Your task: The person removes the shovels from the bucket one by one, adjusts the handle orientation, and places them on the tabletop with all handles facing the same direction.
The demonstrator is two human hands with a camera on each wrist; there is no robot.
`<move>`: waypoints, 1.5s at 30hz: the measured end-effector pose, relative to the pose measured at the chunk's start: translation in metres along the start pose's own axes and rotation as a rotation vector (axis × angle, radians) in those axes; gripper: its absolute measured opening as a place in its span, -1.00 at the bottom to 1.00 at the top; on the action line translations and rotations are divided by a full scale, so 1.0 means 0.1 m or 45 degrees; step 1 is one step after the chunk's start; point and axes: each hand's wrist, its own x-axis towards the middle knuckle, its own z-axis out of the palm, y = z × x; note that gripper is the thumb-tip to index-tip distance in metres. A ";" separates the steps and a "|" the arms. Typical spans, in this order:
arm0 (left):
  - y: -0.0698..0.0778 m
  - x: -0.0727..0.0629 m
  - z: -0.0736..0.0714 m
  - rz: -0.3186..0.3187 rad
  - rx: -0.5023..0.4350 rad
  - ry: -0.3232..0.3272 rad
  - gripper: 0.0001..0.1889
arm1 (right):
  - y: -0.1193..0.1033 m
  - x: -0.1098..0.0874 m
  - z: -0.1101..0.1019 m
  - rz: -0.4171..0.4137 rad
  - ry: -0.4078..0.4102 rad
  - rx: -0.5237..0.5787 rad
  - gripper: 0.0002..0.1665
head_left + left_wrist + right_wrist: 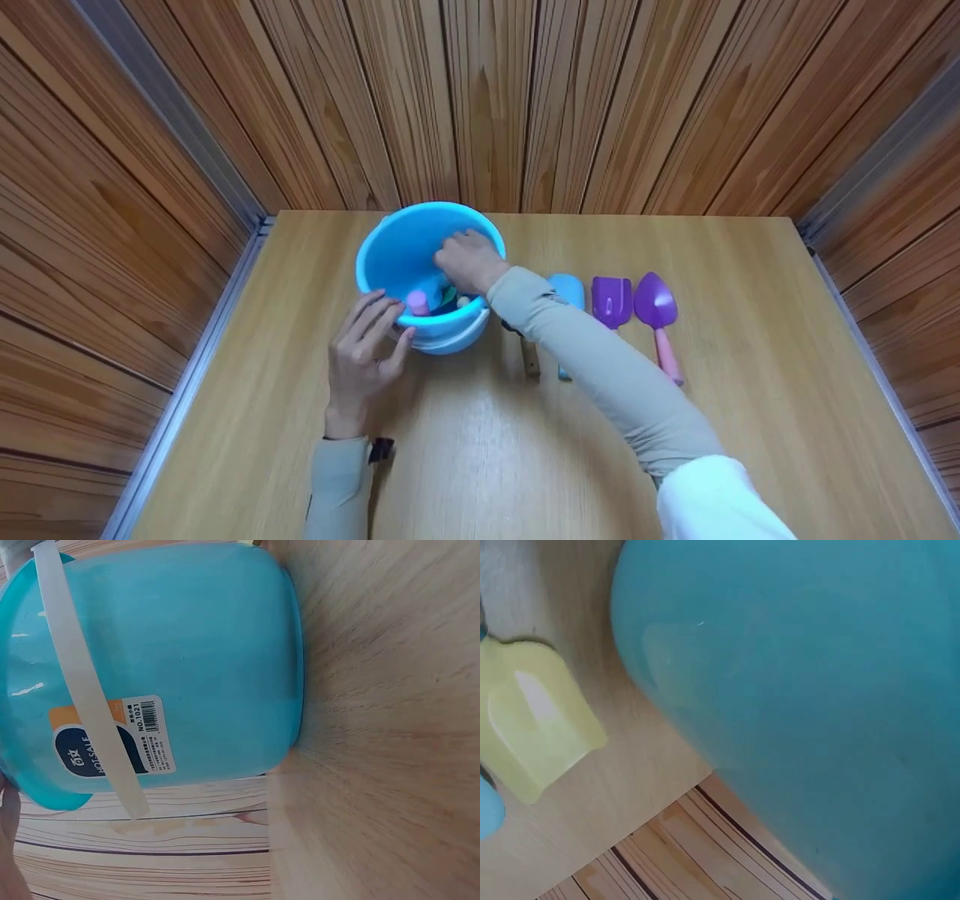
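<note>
A light blue bucket (379, 259) stands near the back of the table, its white handle (82, 682) hanging down across a labelled side. At the bucket's near left rim, my left hand (364, 352) holds on, fingers over the edge and thumb against the outside wall. My right hand (470, 261) reaches into the bucket with bent fingers; the wall and the hand's back hide whether it grips anything. Inside the bucket lie a pink-purple cylindrical piece (418, 302), a blue piece (431, 287) and a small green piece (449, 294), partly covered.
Right of the bucket lie a blue shovel (568, 288), a purple shovel (613, 298) and a purple spade with pink handle (655, 304). A yellow scoop (540, 720) lies beside the bucket. A brownish handle (530, 358) shows under my right forearm. Wood-panelled walls (484, 112) enclose the table.
</note>
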 end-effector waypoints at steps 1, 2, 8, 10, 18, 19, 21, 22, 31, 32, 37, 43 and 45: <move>0.00 0.00 0.00 0.000 -0.003 0.001 -0.49 | -0.01 0.02 0.01 0.010 -0.021 -0.038 -0.54; 0.01 0.00 0.01 -0.001 -0.004 0.000 -0.49 | -0.02 0.04 0.02 0.014 -0.040 -0.073 -0.55; 0.01 -0.01 -0.01 -0.022 0.006 -0.012 -0.51 | -0.07 0.08 0.04 0.027 -0.134 -0.196 -0.57; 0.01 -0.01 -0.01 -0.026 0.012 -0.013 -0.50 | -0.08 0.08 0.04 0.022 -0.152 -0.206 -0.58; 0.00 0.00 -0.02 -0.015 0.020 -0.015 -0.52 | -0.09 0.09 0.01 -0.040 -0.148 -0.235 -0.58; 0.00 0.00 -0.02 -0.013 0.019 -0.014 -0.52 | -0.09 0.09 0.01 -0.048 -0.142 -0.235 -0.57; 0.00 0.01 -0.02 -0.011 0.020 -0.013 -0.52 | -0.09 0.10 0.00 -0.063 -0.126 -0.240 -0.57; 0.00 0.01 -0.02 -0.010 0.021 -0.013 -0.51 | -0.08 0.10 0.00 -0.067 -0.118 -0.239 -0.57; 0.00 0.00 -0.01 -0.017 -0.019 -0.023 -0.46 | -0.08 0.09 0.02 -0.070 -0.064 -0.283 -0.58; 0.01 0.00 -0.01 -0.018 -0.021 -0.026 -0.46 | -0.08 0.09 0.02 -0.067 -0.057 -0.297 -0.57; 0.00 0.00 -0.01 -0.020 -0.023 -0.036 -0.48 | -0.07 0.08 0.00 -0.063 -0.002 -0.385 -0.55; 0.00 0.01 -0.01 -0.017 -0.019 -0.030 -0.48 | -0.01 0.02 -0.15 -0.026 0.079 -0.429 -0.62; 0.01 0.01 0.00 -0.020 -0.013 -0.033 -0.48 | 0.03 -0.04 -0.23 -0.018 0.111 -0.445 -0.65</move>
